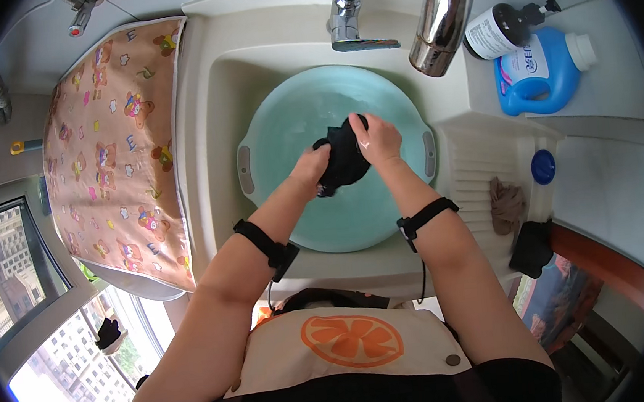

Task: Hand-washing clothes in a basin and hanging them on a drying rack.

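Both my hands hold a dark wet cloth item (345,156) over a pale turquoise plastic basin (284,98) with water in it. My left hand (313,166) grips the cloth's left edge. At its upper right edge, my right hand (377,139) pinches it with the thumb on top, and wet spots shine on that hand. Folds hide what kind of garment it is. The basin has grey grips at its left and right sides and stands inside a cream laundry sink (223,95).
A chrome tap (436,24) and a lever mixer (347,26) overhang the sink's back. To the right are a dark pump bottle (505,27), a blue detergent jug (541,75), a blue cap (543,166), a brown cloth (507,205) and a black cloth (533,248). A bear-patterned cover (116,150) lies left.
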`<state>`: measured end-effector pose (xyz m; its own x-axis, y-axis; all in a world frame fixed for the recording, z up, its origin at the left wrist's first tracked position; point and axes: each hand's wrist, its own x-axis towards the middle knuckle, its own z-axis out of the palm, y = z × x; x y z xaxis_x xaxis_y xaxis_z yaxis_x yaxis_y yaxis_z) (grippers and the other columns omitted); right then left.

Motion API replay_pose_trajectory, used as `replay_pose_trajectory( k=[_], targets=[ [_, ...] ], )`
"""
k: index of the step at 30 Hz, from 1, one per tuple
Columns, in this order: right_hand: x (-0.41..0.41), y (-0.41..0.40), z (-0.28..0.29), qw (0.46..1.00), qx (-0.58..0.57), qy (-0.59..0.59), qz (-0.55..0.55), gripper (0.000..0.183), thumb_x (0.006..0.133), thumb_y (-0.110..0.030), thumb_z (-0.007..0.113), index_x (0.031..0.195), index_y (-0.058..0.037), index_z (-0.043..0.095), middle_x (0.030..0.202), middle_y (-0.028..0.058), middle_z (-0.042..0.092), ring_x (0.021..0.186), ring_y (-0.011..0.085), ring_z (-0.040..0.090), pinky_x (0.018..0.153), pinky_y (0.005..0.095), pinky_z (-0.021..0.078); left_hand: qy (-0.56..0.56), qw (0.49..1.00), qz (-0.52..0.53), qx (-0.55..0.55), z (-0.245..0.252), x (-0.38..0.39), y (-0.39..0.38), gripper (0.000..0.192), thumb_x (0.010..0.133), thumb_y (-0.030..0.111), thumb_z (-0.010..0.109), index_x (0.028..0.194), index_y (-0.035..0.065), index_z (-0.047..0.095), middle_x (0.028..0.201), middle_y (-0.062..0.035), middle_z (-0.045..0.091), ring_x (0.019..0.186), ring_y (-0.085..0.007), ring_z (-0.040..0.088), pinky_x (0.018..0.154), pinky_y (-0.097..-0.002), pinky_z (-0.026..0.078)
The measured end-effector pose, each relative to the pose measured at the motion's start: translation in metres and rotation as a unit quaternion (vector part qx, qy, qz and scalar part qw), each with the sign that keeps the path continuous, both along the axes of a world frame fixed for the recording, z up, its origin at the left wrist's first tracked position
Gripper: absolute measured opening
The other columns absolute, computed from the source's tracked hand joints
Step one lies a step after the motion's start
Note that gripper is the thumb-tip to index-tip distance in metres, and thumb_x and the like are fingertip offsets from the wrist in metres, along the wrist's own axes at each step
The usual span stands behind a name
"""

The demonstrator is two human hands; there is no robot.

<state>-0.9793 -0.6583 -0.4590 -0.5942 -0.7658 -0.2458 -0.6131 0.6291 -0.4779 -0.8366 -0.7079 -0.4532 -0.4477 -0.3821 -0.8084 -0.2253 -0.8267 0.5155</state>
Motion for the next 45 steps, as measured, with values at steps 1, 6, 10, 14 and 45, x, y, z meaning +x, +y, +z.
replay_pose_trajectory(
  k=[1,6,10,14,45],
  targets=[
    [-0.009,0.005,-0.009,0.998,0.059,-0.01,0.009,0.044,0.08,-0.047,0.043,0.095,-0.009,0.059,0.103,0.0178,0.054,0.089,0.0358,0.054,0.074,0.044,0.0442,-0.093,0.988,-0.089,-0.082,-0.003,0.003,-0.007,0.042,0.079,0.037,0.05,0.113,0.0115,0.049,0.099,-0.0114,0.057,0.084,-0.0222,0.059,0.072,-0.0359,0.049],
    [0.0,0.041,-0.07,0.96,0.237,0.033,0.147,0.067,0.077,-0.043,0.05,0.133,-0.0184,0.022,0.14,0.0198,0.003,0.125,0.0437,0.012,0.091,0.0583,0.0291,-0.355,0.662,-0.533,-0.389,-0.025,0.011,0.003,0.083,0.07,0.034,0.06,0.136,0.0212,0.011,0.139,-0.0113,0.016,0.123,-0.0326,0.027,0.095,-0.044,0.033],
    [0.016,0.05,-0.065,0.886,0.22,0.155,0.377,0.058,0.075,-0.032,0.056,0.127,-0.0155,0.037,0.134,0.0209,0.027,0.124,0.033,0.026,0.091,0.0529,0.0334,-0.411,0.504,-0.564,-0.509,-0.085,0.043,-0.005,0.067,0.073,0.023,0.057,0.133,0.0179,0.027,0.134,-0.0114,0.031,0.12,-0.0277,0.035,0.093,-0.0438,0.036],
    [0.003,0.033,-0.081,0.983,0.167,-0.025,0.076,0.033,0.071,-0.014,0.052,0.104,-0.0098,0.058,0.102,0.0146,0.056,0.095,0.0295,0.055,0.083,0.0397,0.0416,-0.28,0.865,-0.376,-0.179,-0.094,0.035,-0.031,0.042,0.076,0.017,0.049,0.117,0.0088,0.047,0.109,-0.0152,0.053,0.102,-0.0275,0.051,0.089,-0.0436,0.039],
    [0.027,0.059,-0.059,0.871,0.253,0.199,0.372,0.074,0.066,-0.047,0.062,0.127,-0.0106,0.039,0.135,0.016,0.028,0.118,0.0331,0.032,0.09,0.0493,0.0348,-0.398,0.504,-0.598,-0.48,-0.061,0.032,0.001,0.074,0.073,0.035,0.058,0.135,0.0212,0.02,0.142,-0.0119,0.008,0.129,-0.0307,0.013,0.101,-0.055,0.01]
  ],
)
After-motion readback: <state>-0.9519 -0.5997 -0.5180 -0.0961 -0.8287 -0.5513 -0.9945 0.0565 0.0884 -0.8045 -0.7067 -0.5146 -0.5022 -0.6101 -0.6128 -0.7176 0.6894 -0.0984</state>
